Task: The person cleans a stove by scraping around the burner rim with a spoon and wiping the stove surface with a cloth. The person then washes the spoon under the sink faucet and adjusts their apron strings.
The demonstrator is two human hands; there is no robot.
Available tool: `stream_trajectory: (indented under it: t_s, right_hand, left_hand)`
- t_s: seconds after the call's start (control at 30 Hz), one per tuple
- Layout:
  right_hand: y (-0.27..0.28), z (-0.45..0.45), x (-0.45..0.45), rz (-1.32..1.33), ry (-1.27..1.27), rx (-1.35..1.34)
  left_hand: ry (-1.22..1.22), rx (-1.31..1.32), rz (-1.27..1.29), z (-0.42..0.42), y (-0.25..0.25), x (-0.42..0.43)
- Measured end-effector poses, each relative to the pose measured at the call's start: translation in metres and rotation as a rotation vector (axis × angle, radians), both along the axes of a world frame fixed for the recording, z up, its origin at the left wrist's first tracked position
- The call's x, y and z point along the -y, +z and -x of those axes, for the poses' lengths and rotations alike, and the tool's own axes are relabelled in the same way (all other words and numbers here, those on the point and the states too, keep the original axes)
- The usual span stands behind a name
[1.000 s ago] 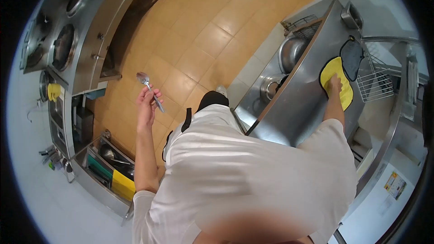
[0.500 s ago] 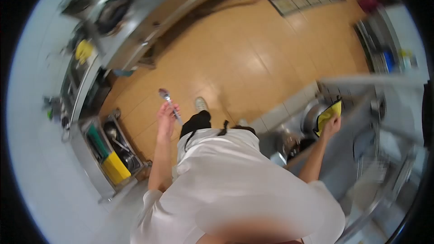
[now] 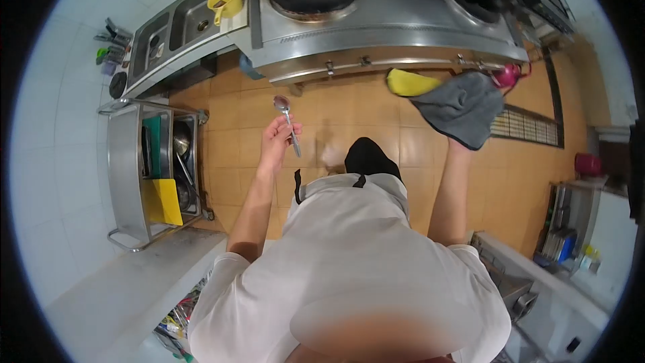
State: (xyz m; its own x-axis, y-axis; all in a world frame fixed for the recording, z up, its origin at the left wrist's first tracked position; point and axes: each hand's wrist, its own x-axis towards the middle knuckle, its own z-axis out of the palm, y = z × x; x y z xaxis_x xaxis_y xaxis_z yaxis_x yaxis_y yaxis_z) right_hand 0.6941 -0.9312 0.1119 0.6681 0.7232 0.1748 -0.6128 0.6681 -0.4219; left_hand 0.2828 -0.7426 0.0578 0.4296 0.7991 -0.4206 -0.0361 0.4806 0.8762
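Observation:
A metal spoon (image 3: 291, 133) is pinched in the fingers of my left hand (image 3: 277, 136), its bowl pointing up and away from me over the tiled floor. On the other side, a grey and yellow cloth (image 3: 463, 104) hangs spread over my right hand (image 3: 459, 147). The cloth covers the fingers, which are hidden, and it is held out just short of the stove front. Its yellow side shows at the left end, and its edge is dark.
Ahead runs a steel stove (image 3: 396, 37) with burners and knobs. A yellow dipper (image 3: 226, 1) rests beside the sinks at the upper left. A steel cart (image 3: 127, 175) with trays stands at the left. A floor drain grate (image 3: 527, 126) lies at the right.
The view has turned from the steel counter to the stove. My right hand has lifted the cloth off the counter and carried it forward. The spoon has stayed in my left hand.

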Motion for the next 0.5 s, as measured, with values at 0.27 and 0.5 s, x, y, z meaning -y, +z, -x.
stream_trajectory:
  t_s: [0.27, 0.5]
  right_hand:
    - [-0.087, -0.073, -0.263, 0.039, 0.195, 0.434]
    - [-0.201, 0.058, -0.484, 1.629, 0.196, 1.387]
  left_hand:
    - [0.302, -0.195, 0.02, 0.003, -0.001, -0.076]
    - [0.51, -0.21, 0.077, -0.045, 0.017, -0.179]
